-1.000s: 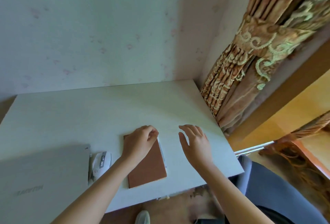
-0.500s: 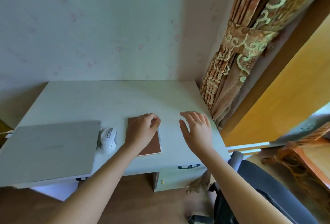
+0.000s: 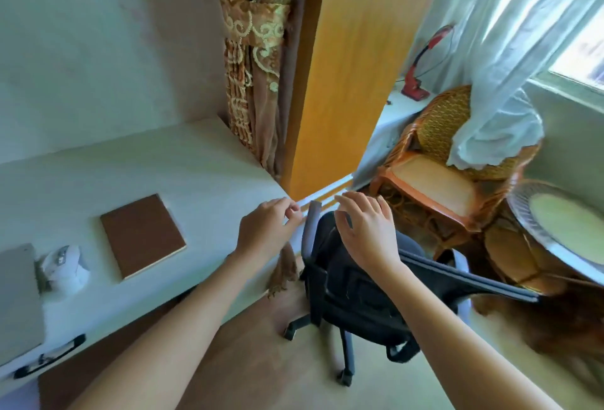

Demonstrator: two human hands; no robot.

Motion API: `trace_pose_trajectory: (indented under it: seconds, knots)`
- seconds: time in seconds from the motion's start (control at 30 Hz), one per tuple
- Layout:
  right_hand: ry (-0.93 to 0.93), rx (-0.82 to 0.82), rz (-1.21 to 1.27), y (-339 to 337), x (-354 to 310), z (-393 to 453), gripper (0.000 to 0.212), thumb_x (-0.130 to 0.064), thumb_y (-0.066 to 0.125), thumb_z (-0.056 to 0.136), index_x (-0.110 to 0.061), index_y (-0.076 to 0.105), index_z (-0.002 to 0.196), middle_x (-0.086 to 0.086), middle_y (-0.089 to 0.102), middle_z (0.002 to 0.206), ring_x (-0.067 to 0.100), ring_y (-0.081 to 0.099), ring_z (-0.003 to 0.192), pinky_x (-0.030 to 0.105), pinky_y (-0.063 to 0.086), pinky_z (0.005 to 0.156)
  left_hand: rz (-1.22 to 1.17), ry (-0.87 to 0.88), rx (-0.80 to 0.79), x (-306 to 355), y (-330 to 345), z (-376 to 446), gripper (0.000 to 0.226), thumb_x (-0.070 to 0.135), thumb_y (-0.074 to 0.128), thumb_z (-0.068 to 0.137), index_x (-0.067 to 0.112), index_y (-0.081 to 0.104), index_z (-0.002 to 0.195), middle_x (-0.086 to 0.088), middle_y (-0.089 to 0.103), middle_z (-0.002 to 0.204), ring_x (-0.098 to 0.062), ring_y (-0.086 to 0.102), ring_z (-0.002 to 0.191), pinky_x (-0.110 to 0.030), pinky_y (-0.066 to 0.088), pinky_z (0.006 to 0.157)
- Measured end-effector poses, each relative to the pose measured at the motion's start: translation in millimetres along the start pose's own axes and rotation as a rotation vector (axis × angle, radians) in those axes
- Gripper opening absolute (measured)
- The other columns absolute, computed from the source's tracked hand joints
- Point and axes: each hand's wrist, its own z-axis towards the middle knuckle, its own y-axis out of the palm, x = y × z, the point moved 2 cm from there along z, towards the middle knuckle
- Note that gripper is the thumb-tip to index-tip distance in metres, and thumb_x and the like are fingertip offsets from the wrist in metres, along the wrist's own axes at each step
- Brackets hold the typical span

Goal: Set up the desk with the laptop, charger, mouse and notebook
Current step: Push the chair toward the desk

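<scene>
Presently both hands reach toward the chair (image 3: 356, 282), away from the desk items.
Left hand (image 3: 266, 233) and right hand (image 3: 366, 233) hold nothing, fingers loosely spread; notebook (image 3: 142, 235), mouse (image 3: 63, 262) and laptop (image 3: 18, 298) lie on the tabletop (image 3: 183, 168) to the left, nearer the left hand; charger not seen.

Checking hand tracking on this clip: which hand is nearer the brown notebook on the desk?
Left. The left hand hovers over the desk's right end, to the right of the notebook and apart from it. The right hand is farther right, over the black chair.
</scene>
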Motion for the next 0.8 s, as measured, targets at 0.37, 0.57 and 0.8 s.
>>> trace_pose_trajectory:
  seconds: [0.37, 0.57, 0.8]
  knots:
    - [0.256, -0.19, -0.071, -39.6, 201.9, -105.6, 0.043, -0.037, 0.05, 0.093, -0.021, 0.049, 0.133, 0.001, 0.063, 0.122, 0.027, 0.06, 0.107, 0.047, 0.038, 0.103, -0.062, 0.228, -0.529, 154.8, 164.2, 5.9, 0.057, 0.063, 0.035, 0.092, 0.04, 0.028, 0.144, 0.012, 0.056, 0.133, -0.013, 0.041, 0.13, -0.041, 0.019, 0.115]
    - [0.277, -0.366, -0.018, -8.7, 257.8, -142.9, 0.051, -0.052, 0.032, 0.096, -0.026, 0.037, 0.141, 0.0, 0.065, 0.12, 0.026, 0.06, 0.108, 0.04, 0.041, 0.098, 0.208, 0.172, -0.525, 171.1, 201.3, 7.7, 0.06, 0.069, 0.027, 0.09, 0.028, 0.07, 0.095, 0.005, 0.059, 0.061, -0.017, 0.057, 0.072, -0.041, 0.03, 0.107]
    - [0.139, -0.394, -0.017, -10.5, 243.6, -163.9, 0.047, -0.056, 0.033, 0.094, -0.034, 0.043, 0.135, -0.001, 0.065, 0.102, 0.026, 0.061, 0.094, 0.037, 0.047, 0.073, 0.169, 0.087, -0.548, 161.5, 189.5, -23.5, 0.05, 0.068, 0.039, 0.088, 0.028, 0.068, 0.094, 0.003, 0.07, 0.091, -0.022, 0.057, 0.094, -0.033, 0.031, 0.077]
